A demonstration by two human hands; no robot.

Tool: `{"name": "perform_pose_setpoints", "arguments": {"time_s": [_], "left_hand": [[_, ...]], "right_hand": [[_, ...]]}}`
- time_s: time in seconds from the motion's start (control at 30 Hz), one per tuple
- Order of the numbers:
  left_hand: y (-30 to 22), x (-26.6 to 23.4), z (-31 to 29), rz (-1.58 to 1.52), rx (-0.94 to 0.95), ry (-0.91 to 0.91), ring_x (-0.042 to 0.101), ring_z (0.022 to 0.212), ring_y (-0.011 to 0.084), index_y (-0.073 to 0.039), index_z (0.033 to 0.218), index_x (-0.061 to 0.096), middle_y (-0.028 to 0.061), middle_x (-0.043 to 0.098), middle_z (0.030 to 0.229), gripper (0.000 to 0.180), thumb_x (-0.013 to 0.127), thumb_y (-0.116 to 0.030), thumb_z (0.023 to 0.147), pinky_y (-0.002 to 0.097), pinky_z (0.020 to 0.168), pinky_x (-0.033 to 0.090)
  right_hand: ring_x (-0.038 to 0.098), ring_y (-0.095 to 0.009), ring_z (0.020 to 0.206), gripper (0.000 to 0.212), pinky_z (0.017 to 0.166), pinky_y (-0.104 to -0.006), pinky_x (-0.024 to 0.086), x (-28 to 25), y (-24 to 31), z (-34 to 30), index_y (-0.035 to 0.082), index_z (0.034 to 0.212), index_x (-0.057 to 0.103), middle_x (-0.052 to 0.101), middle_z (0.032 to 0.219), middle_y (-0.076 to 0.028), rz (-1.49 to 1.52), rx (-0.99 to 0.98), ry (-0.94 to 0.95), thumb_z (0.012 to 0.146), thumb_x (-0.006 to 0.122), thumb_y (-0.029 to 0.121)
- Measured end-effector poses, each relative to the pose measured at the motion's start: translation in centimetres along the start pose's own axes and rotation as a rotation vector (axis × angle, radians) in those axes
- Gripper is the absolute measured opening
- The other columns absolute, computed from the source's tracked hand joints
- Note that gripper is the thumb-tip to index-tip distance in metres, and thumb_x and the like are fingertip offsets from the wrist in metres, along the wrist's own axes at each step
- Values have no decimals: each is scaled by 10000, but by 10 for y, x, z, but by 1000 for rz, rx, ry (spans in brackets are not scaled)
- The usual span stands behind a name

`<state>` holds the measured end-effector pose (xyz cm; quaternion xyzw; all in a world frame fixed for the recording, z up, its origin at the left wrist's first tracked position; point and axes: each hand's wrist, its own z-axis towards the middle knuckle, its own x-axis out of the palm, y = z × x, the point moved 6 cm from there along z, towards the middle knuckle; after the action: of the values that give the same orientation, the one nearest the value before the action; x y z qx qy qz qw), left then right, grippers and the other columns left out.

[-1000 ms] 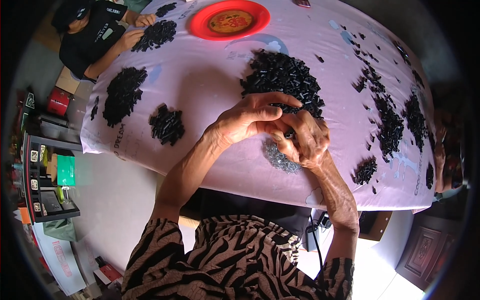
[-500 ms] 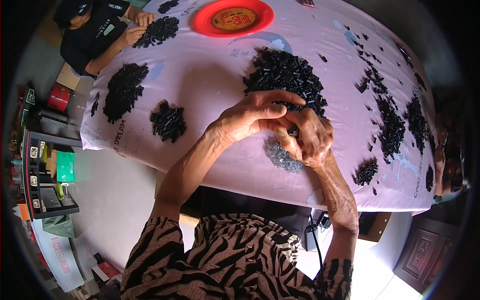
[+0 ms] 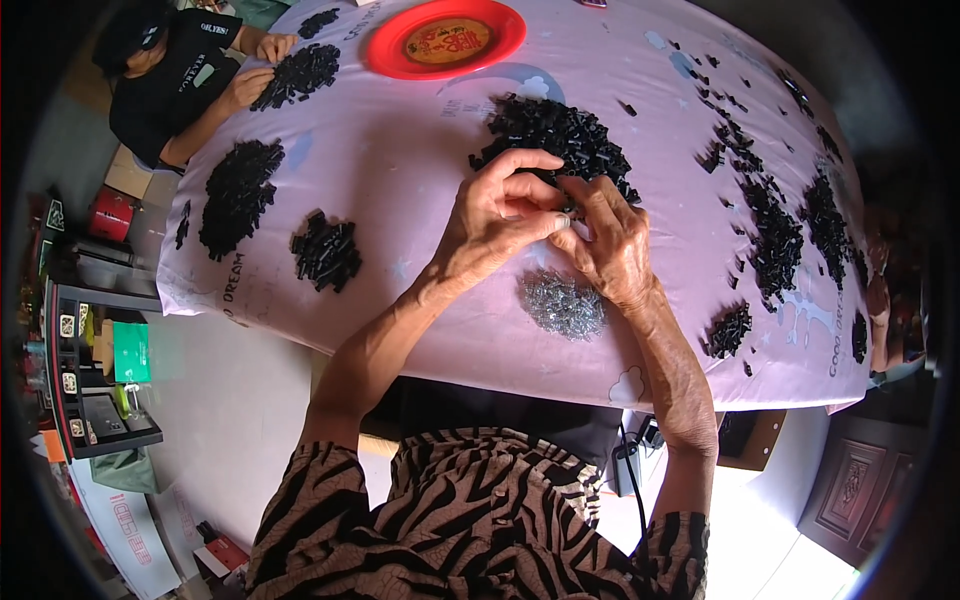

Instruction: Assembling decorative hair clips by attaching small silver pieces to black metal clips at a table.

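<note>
My left hand (image 3: 500,215) and my right hand (image 3: 615,245) meet over the near edge of a heap of small black tube-like pieces (image 3: 555,135). The thumb and fingers of both are pinched together at the fingertips. Whatever lies between them is too small and covered to name. The left index finger stretches out above the pinch. Just below my hands, on the pink cloth, lies a pile of small silvery metal bits (image 3: 562,305).
A smaller black pile (image 3: 326,250) and a larger one (image 3: 240,195) lie to the left. Black pieces (image 3: 770,240) are scattered along the right. A red plate (image 3: 380,50) stands at the far side. At the far left another person (image 3: 175,80) handles black pieces.
My hands have drawn slightly apart and no longer overlap as much; the left fingers have lifted. More of the silvery pile shows. The whole view has shifted a little.
</note>
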<state>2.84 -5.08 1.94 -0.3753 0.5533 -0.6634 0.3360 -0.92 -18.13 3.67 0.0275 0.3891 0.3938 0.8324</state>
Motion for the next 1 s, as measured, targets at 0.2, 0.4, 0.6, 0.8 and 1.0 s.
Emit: {"name": "perform_pose_setpoints", "arguments": {"time_s": [0.2,0.4,0.6,0.8,1.0], "left_hand": [[-11,-5,-3,130,258,-145,632,768,120,-10,963,634,87,661,889,193,668,1,773,249,689,520],[-7,-5,-3,208,114,-116,599,838,98,30,1030,619,53,604,964,229,583,91,812,229,774,492],[-8,-5,-1,220,146,-131,590,830,80,23,1044,617,43,604,955,230,592,84,823,219,752,487],[-3,-8,0,216,152,-154,593,810,81,23,1040,616,45,610,956,218,630,57,825,215,734,494],[-3,-15,2,318,222,-193,599,776,88,4,983,649,53,632,925,174,665,-14,810,219,699,496]], "right_hand": [[605,-234,588,417,477,-330,492,-1,-3,1,5,1080,583,560,796,-102,52,89,5,742,757,178],[601,-227,588,328,479,-319,485,2,-3,1,-4,1041,596,576,817,-103,147,157,-8,751,732,71],[616,-248,614,263,496,-326,498,2,-4,1,-20,1002,594,591,842,-115,152,115,-51,759,691,-2],[622,-274,627,258,506,-343,507,0,-2,0,-31,990,591,595,837,-122,134,88,-49,753,689,-9],[608,-285,642,239,524,-372,490,4,-5,-2,-19,996,597,585,833,-131,119,70,-31,773,676,12]]}}
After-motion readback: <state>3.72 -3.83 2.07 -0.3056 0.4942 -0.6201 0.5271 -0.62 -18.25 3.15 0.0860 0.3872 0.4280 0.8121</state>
